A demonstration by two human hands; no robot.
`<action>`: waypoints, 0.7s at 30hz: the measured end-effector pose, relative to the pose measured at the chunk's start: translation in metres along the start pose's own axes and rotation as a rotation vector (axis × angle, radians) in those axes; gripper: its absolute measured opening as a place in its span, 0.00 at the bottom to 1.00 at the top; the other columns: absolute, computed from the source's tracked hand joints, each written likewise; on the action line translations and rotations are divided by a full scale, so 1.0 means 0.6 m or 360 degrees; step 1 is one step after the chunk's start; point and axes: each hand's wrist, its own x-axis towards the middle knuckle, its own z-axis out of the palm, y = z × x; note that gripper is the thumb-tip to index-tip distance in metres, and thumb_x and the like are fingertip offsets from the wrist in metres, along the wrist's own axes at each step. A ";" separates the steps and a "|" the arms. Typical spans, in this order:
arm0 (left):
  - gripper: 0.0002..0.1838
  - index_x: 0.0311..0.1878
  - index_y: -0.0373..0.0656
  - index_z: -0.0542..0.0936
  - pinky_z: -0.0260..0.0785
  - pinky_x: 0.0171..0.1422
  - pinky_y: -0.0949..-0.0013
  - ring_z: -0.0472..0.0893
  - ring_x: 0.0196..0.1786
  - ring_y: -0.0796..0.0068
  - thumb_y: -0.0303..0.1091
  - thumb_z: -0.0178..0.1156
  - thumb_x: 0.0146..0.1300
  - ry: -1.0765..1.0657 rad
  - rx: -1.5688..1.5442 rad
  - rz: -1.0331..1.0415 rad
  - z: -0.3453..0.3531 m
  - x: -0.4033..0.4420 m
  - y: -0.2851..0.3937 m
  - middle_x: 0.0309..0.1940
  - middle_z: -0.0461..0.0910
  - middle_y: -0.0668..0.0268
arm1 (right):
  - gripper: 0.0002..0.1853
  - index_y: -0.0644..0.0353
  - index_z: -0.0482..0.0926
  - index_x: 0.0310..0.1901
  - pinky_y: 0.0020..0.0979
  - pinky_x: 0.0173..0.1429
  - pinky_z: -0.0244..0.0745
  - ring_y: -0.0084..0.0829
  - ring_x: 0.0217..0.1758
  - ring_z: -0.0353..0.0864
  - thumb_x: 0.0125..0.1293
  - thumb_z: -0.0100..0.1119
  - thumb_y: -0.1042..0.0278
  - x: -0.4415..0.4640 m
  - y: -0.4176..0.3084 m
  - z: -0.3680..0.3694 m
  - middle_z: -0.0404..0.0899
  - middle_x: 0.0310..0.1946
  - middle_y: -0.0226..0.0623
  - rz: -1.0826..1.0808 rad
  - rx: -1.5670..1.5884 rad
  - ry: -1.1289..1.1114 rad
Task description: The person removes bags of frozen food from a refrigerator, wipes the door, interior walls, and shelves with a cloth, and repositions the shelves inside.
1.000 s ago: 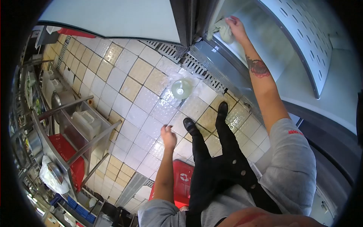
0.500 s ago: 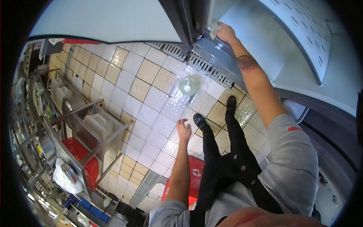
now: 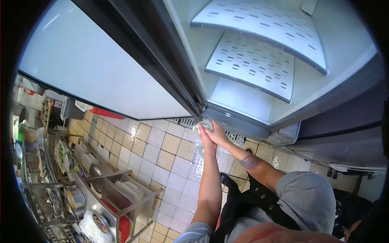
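A pale, crumpled cloth (image 3: 203, 125) is bunched between my two hands, in front of the open refrigerator cabinet (image 3: 243, 95). My left hand (image 3: 207, 140) closes on it from the near side, thumb up. From the right, my right hand (image 3: 219, 133) wraps round the same cloth, its fingers touching the left hand. Behind my left wrist, a round, pale container (image 3: 201, 151) on the floor is mostly hidden. Perforated white shelves (image 3: 253, 65) sit inside the cabinet, above and beyond my hands.
The cabinet door (image 3: 101, 65) stands open at the left. A metal rack (image 3: 137, 194) with trays and pans is at lower left. Wet floor tiles (image 3: 172, 158) and a drain grate (image 3: 235, 137) lie below. Someone else's hand (image 3: 351, 230) shows at lower right.
My right hand has left the cabinet's lower edge with the cloth. My left hand has risen to meet it, and both now grip the cloth. The view has tilted up toward the shelves.
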 end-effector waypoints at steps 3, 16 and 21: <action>0.30 0.58 0.43 0.70 0.70 0.60 0.58 0.77 0.55 0.61 0.61 0.39 0.71 0.0227 0.0036 0.0106 -0.003 -0.023 0.021 0.54 0.76 0.61 | 0.42 0.47 0.61 0.69 0.63 0.71 0.49 0.54 0.69 0.62 0.61 0.44 0.25 -0.004 -0.012 -0.021 0.61 0.69 0.47 0.0205 -0.0001 -0.0542; 0.28 0.68 0.52 0.58 0.77 0.50 0.52 0.71 0.61 0.59 0.45 0.51 0.67 -0.0435 0.0351 -0.0174 0.117 -0.177 0.217 0.62 0.66 0.57 | 0.22 0.61 0.74 0.49 0.35 0.49 0.74 0.38 0.47 0.82 0.56 0.66 0.60 0.025 -0.211 -0.076 0.82 0.43 0.45 -0.0202 0.0714 0.0063; 0.29 0.60 0.45 0.66 0.72 0.36 0.70 0.77 0.47 0.71 0.31 0.65 0.56 -0.0786 0.0715 -0.0127 0.109 -0.159 0.257 0.49 0.74 0.62 | 0.28 0.62 0.81 0.39 0.37 0.50 0.74 0.43 0.45 0.81 0.52 0.68 0.42 0.067 -0.242 -0.086 0.82 0.38 0.44 -0.0508 0.0134 -0.0278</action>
